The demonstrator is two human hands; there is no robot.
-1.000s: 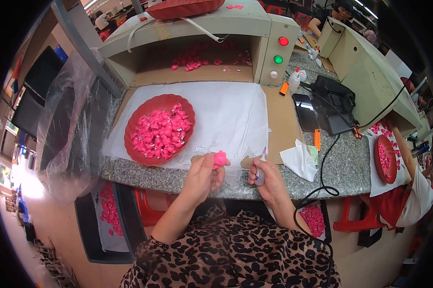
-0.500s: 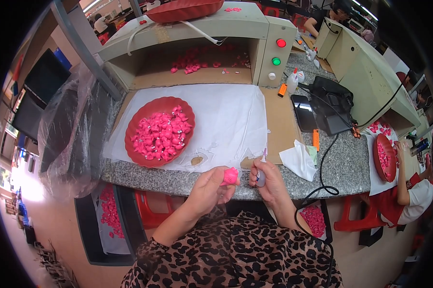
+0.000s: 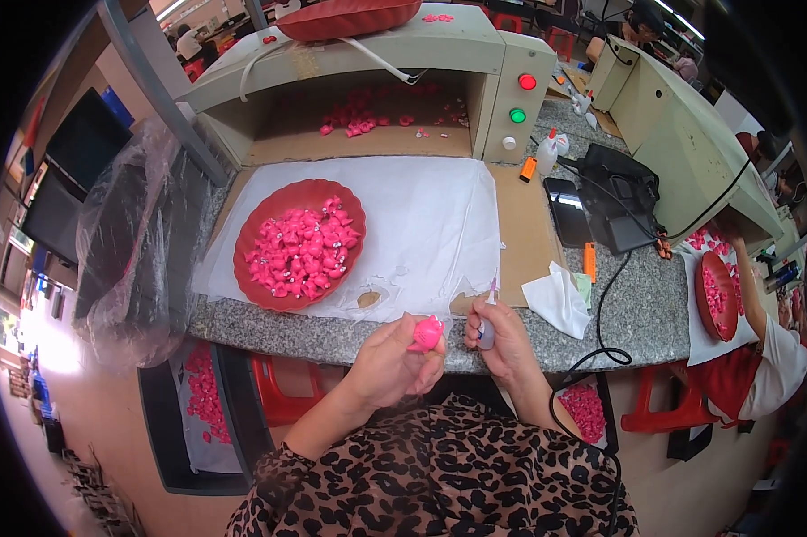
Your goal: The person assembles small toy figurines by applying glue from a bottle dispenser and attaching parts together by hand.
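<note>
Between the thumb and fingers of my left hand [image 3: 388, 358] is a small pink molded figure [image 3: 427, 334], held just over the front edge of the counter. My right hand [image 3: 503, 342] is closed around a small clear squeeze bottle [image 3: 486, 335], whose thin needle tip [image 3: 493, 291] points up and away from me. The two hands are a short way apart, and the tip does not touch the figure. Beyond my left hand, a red scalloped bowl [image 3: 354, 261] full of similar pink pieces [image 3: 296, 251] rests on white paper [image 3: 421, 224].
A beige machine [image 3: 403, 54] with an open bay stands behind the paper, loose pink pieces inside. To the right lie a white cloth [image 3: 555, 298], a phone [image 3: 566, 211], a black bag [image 3: 620, 192] and a black cable [image 3: 603, 313]. Another person [image 3: 761, 358] works at far right.
The pink figure has turned in my left fingers, which have shifted slightly. My right hand with the bottle has stayed almost still. At far right, the other person's arm has reached farther away.
</note>
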